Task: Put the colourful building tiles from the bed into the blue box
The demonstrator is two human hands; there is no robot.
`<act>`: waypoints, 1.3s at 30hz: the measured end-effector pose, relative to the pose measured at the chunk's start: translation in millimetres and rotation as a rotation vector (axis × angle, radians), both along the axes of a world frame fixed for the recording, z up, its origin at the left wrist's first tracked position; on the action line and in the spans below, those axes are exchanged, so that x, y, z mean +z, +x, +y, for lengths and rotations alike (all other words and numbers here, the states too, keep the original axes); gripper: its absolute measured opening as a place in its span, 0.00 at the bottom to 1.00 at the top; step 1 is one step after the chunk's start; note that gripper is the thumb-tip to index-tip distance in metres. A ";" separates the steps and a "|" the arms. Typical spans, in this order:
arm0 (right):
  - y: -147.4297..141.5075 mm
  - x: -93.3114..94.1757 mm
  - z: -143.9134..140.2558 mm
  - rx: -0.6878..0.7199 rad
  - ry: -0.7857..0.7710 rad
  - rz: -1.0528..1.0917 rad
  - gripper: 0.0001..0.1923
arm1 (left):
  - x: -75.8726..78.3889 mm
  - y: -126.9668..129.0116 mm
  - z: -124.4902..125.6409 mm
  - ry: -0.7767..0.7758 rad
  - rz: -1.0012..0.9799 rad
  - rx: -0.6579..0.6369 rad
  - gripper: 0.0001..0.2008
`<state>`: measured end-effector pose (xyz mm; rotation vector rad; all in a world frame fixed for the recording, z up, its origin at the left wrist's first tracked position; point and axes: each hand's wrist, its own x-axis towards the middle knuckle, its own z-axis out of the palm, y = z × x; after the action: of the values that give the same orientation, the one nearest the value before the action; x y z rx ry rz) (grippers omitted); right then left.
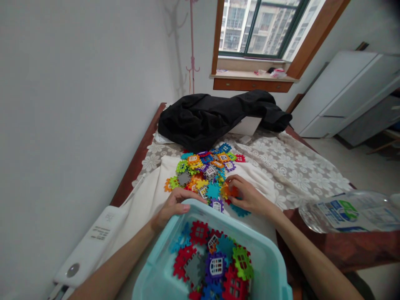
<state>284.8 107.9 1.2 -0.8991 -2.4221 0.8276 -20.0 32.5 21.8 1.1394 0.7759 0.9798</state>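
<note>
A pile of colourful interlocking plastic tiles (206, 168) lies on a cream cloth (150, 196) on the bed. Near me stands a light blue plastic bin (268, 254) holding several more tiles (215, 262). My left hand (170, 208) grips the far rim of the bin, fingers curled over its edge. My right hand (246, 193) rests at the near edge of the pile, fingers closed on an orange tile (228, 191), with a teal tile (240, 210) lying under it.
A black jacket (212, 114) is heaped at the far end of the bed. A white power bank (90, 246) lies at the left. A clear water bottle (350, 216) lies at the right on a wooden surface. Wall at left, white cabinet at right.
</note>
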 end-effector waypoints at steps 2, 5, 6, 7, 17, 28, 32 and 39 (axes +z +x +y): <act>8.6 11.3 3.0 0.018 -0.032 -0.002 0.12 | 2.2 0.4 1.0 0.034 0.027 0.000 0.20; 21.9 26.4 4.0 0.063 -0.119 -0.042 0.12 | 2.6 -0.1 1.8 0.042 0.043 0.000 0.21; 25.0 29.9 2.8 0.080 -0.141 -0.064 0.13 | 2.3 -0.3 1.8 0.036 0.040 -0.001 0.21; 27.1 32.4 1.1 0.094 -0.153 -0.091 0.14 | 1.8 -0.5 1.7 0.028 0.035 0.004 0.21; 21.5 26.4 -18.8 0.068 -0.100 -0.354 0.22 | -0.7 -0.5 -1.1 -0.024 0.005 0.014 0.21; 32.7 36.2 -15.0 0.045 -0.147 -0.320 0.17 | 3.1 0.6 -2.5 0.005 0.031 0.050 0.20; 41.4 41.6 -8.8 0.019 -0.180 -0.297 0.17 | 6.1 1.5 -1.4 0.025 0.054 0.047 0.20; 42.7 46.1 -2.4 0.057 -0.215 -0.112 0.15 | 6.1 1.8 1.1 0.035 0.064 0.038 0.20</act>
<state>327.5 105.6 47.3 -0.9824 -2.4986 1.1027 -18.2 33.6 27.8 1.1950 0.8376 0.9960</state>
